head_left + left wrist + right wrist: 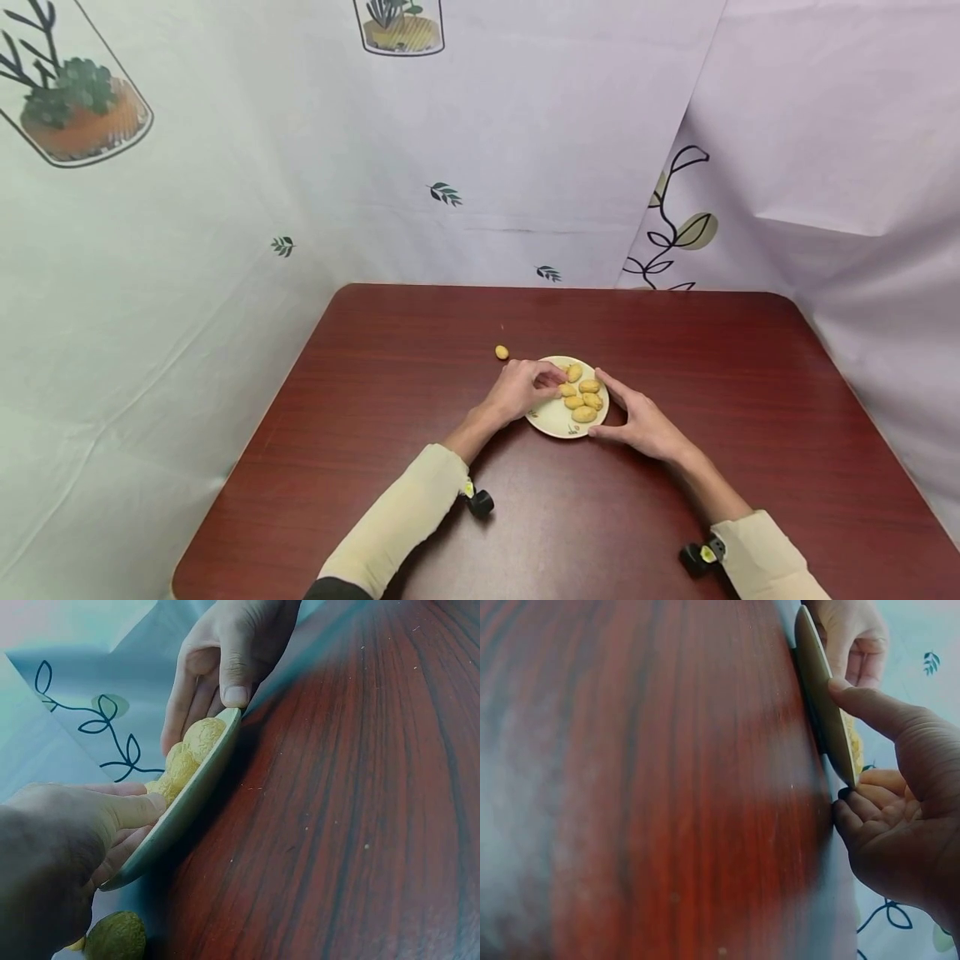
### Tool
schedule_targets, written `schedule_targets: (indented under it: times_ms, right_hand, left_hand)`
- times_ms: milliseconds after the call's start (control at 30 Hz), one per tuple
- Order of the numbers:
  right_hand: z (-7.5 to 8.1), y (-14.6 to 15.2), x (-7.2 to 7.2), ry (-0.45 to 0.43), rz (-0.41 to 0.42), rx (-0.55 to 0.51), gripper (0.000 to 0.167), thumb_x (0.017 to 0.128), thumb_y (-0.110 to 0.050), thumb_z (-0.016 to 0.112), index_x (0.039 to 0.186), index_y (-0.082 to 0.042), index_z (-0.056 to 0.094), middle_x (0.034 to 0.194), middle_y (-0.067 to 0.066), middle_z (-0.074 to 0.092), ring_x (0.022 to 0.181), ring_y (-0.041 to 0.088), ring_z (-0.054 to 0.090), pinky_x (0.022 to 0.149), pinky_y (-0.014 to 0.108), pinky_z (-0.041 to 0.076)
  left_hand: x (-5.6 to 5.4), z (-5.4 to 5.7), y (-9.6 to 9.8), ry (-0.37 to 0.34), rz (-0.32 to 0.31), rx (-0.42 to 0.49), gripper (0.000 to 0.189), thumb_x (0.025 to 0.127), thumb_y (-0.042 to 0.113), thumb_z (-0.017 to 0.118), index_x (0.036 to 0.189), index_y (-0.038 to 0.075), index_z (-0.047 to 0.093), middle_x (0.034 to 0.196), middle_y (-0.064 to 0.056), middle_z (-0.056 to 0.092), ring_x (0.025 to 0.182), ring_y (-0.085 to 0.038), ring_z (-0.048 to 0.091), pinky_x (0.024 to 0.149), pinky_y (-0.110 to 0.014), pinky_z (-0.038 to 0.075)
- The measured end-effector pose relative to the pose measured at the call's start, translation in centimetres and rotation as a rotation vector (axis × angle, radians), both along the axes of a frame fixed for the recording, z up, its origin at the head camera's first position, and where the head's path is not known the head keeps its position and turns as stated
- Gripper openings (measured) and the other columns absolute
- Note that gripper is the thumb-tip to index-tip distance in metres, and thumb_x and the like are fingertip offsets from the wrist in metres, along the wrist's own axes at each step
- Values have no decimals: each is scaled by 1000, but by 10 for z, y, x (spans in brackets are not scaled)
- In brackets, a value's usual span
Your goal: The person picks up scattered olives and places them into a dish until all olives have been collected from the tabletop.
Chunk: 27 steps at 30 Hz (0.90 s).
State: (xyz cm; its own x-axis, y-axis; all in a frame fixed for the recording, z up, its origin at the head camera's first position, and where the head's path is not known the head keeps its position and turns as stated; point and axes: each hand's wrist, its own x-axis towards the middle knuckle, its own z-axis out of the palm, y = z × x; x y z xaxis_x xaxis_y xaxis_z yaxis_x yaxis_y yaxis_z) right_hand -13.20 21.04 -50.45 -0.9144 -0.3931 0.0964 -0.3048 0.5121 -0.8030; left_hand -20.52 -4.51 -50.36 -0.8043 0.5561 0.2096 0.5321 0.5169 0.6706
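Observation:
A round cream plate point(551, 421) with a small printed pattern bears several small yellow, rough-skinned lumps point(583, 414), bunched toward its right side. My left hand point(519, 390) reaches over the plate's left side. Its thumb and fingertips pinch a yellow lump point(567, 390) low among the others; the fingers partly hide it. On the opposite side, my right hand point(647, 425) holds the plate by the rim, thumb at the near edge and fingers at the far edge. In the right wrist view that thumb rests on the rim of the plate point(821, 690).
One more yellow lump point(502, 352) lies on the dark red wooden table point(420, 358), behind my left hand. Pale cloth point(495, 125) with plant prints hangs behind the table and along both sides. Each sleeve cuff carries a small black camera point(480, 502).

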Motion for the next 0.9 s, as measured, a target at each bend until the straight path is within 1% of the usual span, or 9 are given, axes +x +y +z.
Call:
schedule_targets:
  times_ms: [233,433,567,733,900]
  right_hand:
    - [0,1,0,-3,7,-17,102,86,-22,92,163,6,31,167,28,31,154,44,31,106,0,19]
    - [-1,-1,0,6,2,-8,102,86,-22,92,163,5,32,167,28,33,153,43,33,107,0,18]
    - [-1,-1,0,6,2,-4,102,86,-21,93,163,5,32,167,28,33,153,43,33,107,0,18]
    - [0,-1,0,6,0,-4,102,86,-22,92,163,6,31,167,28,32,153,44,33,106,0,18]
    - [1,-1,0,5,1,-2,102,86,-23,92,163,6,31,167,28,33,153,45,32,106,0,18]
  left_hand:
    - [-1,0,2,-6,-3,-6,15,95,12,83,110,14,82,103,7,80,86,5,71,77,-13,55]
    - [-1,-1,4,-17,-10,-3,15,95,14,84,109,14,82,103,7,80,86,6,71,77,-12,55]
    - [0,0,2,-13,1,5,15,95,15,84,109,14,82,102,7,80,86,5,71,78,-12,55]
    - [-1,3,-4,-40,1,51,16,96,15,82,113,13,81,105,5,80,90,1,72,80,-14,56]
    - [-4,6,-13,-97,-36,138,19,97,9,80,116,9,80,109,0,80,95,-4,75,83,-19,58]
